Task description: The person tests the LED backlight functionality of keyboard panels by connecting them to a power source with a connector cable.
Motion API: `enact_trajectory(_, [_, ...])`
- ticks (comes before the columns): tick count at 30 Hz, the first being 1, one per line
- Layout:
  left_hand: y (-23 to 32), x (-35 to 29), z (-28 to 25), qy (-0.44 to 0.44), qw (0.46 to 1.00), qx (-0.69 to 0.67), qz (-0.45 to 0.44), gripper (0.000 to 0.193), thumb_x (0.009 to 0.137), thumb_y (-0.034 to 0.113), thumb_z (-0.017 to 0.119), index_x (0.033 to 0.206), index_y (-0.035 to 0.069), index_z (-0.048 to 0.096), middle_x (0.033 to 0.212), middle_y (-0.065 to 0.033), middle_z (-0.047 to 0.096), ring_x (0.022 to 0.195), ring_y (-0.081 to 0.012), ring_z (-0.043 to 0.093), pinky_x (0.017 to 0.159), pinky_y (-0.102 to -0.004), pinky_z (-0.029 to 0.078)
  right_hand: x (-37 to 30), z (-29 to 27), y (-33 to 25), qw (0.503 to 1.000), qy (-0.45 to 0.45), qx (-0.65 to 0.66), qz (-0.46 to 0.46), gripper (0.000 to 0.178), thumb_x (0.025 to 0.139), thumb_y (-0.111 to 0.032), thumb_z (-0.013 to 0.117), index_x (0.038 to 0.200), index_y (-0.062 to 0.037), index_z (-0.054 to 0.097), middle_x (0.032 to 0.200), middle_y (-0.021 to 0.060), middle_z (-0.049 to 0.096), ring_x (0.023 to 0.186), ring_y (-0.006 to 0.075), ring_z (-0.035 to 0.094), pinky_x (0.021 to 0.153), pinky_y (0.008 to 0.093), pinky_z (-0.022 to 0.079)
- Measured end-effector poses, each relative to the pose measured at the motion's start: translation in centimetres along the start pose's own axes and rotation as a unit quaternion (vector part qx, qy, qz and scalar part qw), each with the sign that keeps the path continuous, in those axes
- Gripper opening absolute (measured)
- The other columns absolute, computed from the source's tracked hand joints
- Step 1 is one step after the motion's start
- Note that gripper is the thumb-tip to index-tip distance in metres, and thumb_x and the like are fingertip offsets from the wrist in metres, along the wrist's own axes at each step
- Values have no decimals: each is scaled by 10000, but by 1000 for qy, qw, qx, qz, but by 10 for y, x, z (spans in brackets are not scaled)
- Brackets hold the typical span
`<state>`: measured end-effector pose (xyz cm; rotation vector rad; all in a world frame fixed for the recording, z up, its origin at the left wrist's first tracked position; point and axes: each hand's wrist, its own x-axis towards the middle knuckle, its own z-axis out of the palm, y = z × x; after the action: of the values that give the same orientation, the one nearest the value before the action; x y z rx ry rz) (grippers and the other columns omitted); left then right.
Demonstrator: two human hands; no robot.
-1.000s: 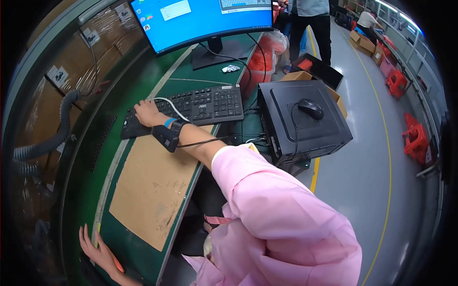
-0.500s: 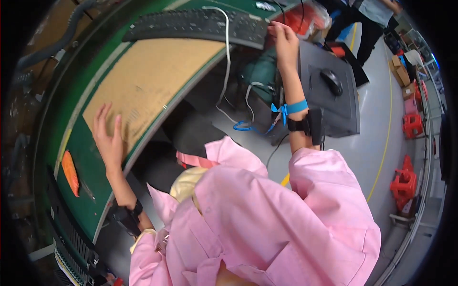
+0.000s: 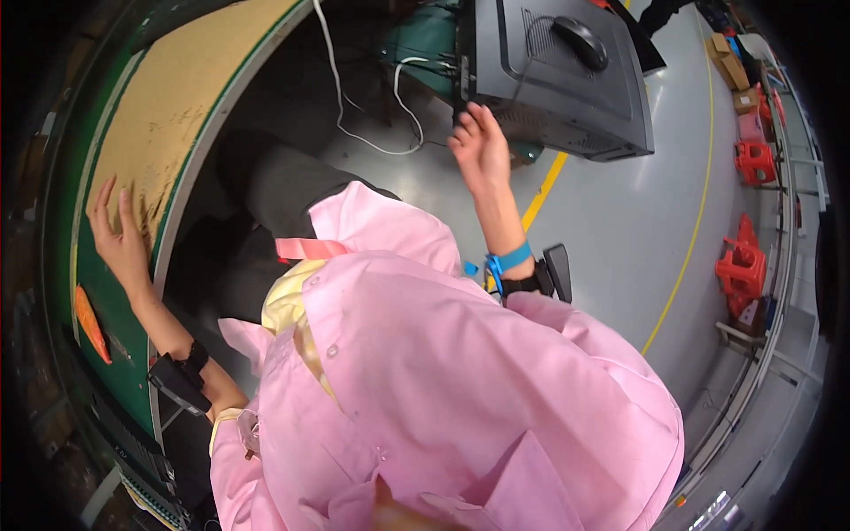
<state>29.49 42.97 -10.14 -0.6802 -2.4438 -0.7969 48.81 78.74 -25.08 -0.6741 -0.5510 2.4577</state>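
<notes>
My left hand (image 3: 121, 241) rests with its fingers spread on the tan board (image 3: 168, 97), close to the front edge of the green workbench. Nothing is held in it. My right hand (image 3: 485, 152) hovers over the floor, below the black computer case (image 3: 540, 97), its fingers loosely curled and apart, with nothing visible in them. A blue wrist strap (image 3: 510, 258) circles my right wrist. On top of the case lies a black mouse (image 3: 580, 42). An orange, pointed object (image 3: 92, 324) lies on the green bench surface (image 3: 121, 323) nearer me than my left hand.
A white cable (image 3: 335, 80) hangs from the bench and loops toward the case. Red plastic stools (image 3: 742, 265) and cardboard boxes (image 3: 726, 62) line the right side. Yellow lines (image 3: 542, 190) mark the grey floor. A dark slotted rack (image 3: 106, 416) stands at lower left.
My right hand has come away from the keyboard's right end toward me. The view has shifted, so the keyboard is out of sight. My left hand still rests on the board.
</notes>
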Motion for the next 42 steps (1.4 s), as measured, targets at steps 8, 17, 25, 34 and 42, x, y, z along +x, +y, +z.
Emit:
enact_trajectory(8, [-19, -4, -18, 97, 995, 11, 34, 275, 843, 147, 504, 1082, 13, 524, 1111, -86, 516, 1024, -181, 477, 878, -265, 343, -17, 104, 24, 980, -177, -75, 47, 234, 873, -237, 424, 900, -24, 516, 733, 54, 556, 578, 115, 489, 538, 240, 400])
enact_trajectory(17, [-108, -149, -242, 338, 866, 284, -234, 298, 844, 187, 510, 1059, -17, 543, 1048, -160, 551, 966, -223, 521, 847, -305, 393, -8, 297, 28, 864, -279, -363, -211, 265, 870, -197, 401, 980, 18, 510, 847, 109, 572, 694, 136, 524, 667, 239, 430])
enact_trajectory(25, [-141, -179, -236, -2, 820, 488, -298, 438, 836, 361, 474, 1179, 88, 458, 1141, -209, 462, 1028, -347, 454, 850, -400, 363, -7, 300, 221, 365, -313, -823, -304, 580, 774, -456, 489, 1255, -171, 337, 1312, 246, 211, 1229, 399, 157, 973, 537, 92])
enact_trajectory(34, [-101, -138, -260, 166, 936, 32, -309, 427, 801, 256, 536, 1154, 36, 439, 1137, -174, 446, 1047, -307, 427, 873, -374, 330, -6, 321, 161, 825, -176, -536, -26, 377, 849, -342, 421, 1084, -57, 497, 979, 96, 574, 944, 191, 512, 829, 352, 390])
enact_trajectory(42, [44, -60, -194, -303, 819, -473, -122, 285, 737, 133, 605, 982, 28, 505, 912, -107, 518, 854, -206, 529, 735, -296, 430, -115, 326, 204, 942, 39, -316, 103, 266, 859, -235, 351, 962, -55, 518, 833, 89, 587, 633, 148, 552, 500, 255, 423])
